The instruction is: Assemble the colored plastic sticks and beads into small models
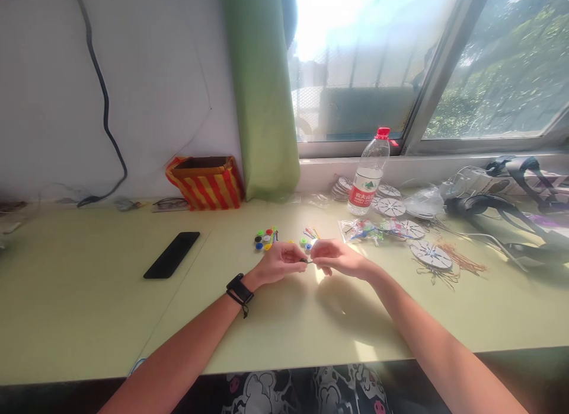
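Observation:
My left hand (pixel 281 263) and my right hand (pixel 338 258) meet above the table, fingertips pinched close together. Between them is a small dark piece (pixel 304 260) with a thin part reaching toward the right fingertips; its kind is too small to make out. Just beyond my left hand lies a cluster of small round coloured pieces (pixel 259 247), in red, green, black, white, blue and yellow, beside thin coloured sticks (pixel 276 234). Behind my right hand are more thin coloured sticks (pixel 311 232) and a few round pieces (pixel 303 242), partly hidden by the fingers.
A black phone (pixel 172 255) lies left. At the back stand a red-and-yellow striped box (pixel 207 185) and a water bottle (pixel 367 177). To the right are a bag of coloured parts (pixel 368 229), patterned discs (pixel 430 254), orange strands (pixel 464 261) and black straps (pixel 478 205).

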### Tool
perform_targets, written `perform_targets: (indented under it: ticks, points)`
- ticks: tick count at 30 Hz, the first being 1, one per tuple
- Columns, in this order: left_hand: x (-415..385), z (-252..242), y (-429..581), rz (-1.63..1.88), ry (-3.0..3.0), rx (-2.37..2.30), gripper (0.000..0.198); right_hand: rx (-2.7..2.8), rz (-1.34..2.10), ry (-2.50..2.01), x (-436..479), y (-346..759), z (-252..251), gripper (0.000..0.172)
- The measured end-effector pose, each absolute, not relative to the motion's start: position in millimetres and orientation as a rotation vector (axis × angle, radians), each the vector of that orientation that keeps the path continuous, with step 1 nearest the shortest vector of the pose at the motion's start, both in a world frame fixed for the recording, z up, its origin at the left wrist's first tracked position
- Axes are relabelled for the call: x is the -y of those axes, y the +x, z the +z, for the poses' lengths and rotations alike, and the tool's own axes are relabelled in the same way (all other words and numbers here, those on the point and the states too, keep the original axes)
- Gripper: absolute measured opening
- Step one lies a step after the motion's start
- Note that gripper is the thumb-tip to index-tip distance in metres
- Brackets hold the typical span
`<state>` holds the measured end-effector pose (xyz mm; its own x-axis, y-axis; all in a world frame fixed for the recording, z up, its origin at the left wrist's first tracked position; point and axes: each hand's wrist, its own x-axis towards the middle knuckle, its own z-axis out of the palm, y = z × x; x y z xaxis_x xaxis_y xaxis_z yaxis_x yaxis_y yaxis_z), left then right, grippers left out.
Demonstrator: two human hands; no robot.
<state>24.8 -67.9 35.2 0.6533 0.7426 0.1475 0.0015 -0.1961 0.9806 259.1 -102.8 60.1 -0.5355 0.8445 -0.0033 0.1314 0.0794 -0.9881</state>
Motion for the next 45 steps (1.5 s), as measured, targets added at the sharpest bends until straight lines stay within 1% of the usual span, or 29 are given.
perform_targets:
  ticks: [7,12,14,17,20,22,23,25,27,29,34,38,45]
  points:
    - [71,47,20,0.657,1.571,-0.579,0.032,1.673,1.377,-0.975,100,258,56,0.036]
    - [63,40,21,0.802,1.564,-0.683,0.040,1.677,0.838,-1.114,97,261,50,0.043]
    - [60,37,21,0.832,1.550,-0.703,0.040,1.712,0.732,-1.106,97,262,48,0.043]
    - [59,38,22,0.860,1.511,-0.721,0.040,1.783,0.667,-1.082,100,258,46,0.046]
    - [60,41,23,0.887,1.481,-0.739,0.041,1.744,0.717,-1.099,104,251,46,0.050]
    - [60,42,23,0.905,1.468,-0.742,0.043,1.719,0.847,-1.093,106,248,48,0.045]
    - [60,42,23,0.914,1.463,-0.742,0.043,1.726,0.931,-1.089,107,247,49,0.049]
    - [59,41,22,0.925,1.457,-0.741,0.044,1.749,1.101,-1.076,106,247,50,0.062]
    - [58,39,22,0.927,1.458,-0.736,0.044,1.728,1.171,-1.053,105,249,51,0.066]
    - [58,38,22,0.922,1.463,-0.729,0.043,1.693,1.128,-1.028,103,250,51,0.065]
    - [58,37,22,0.914,1.486,-0.727,0.041,1.675,1.040,-1.066,103,248,52,0.049]
    - [61,38,22,0.914,1.520,-0.732,0.037,1.709,0.976,-1.101,103,247,49,0.043]
    - [62,42,23,0.906,1.526,-0.734,0.035,1.718,0.925,-1.117,101,248,45,0.043]
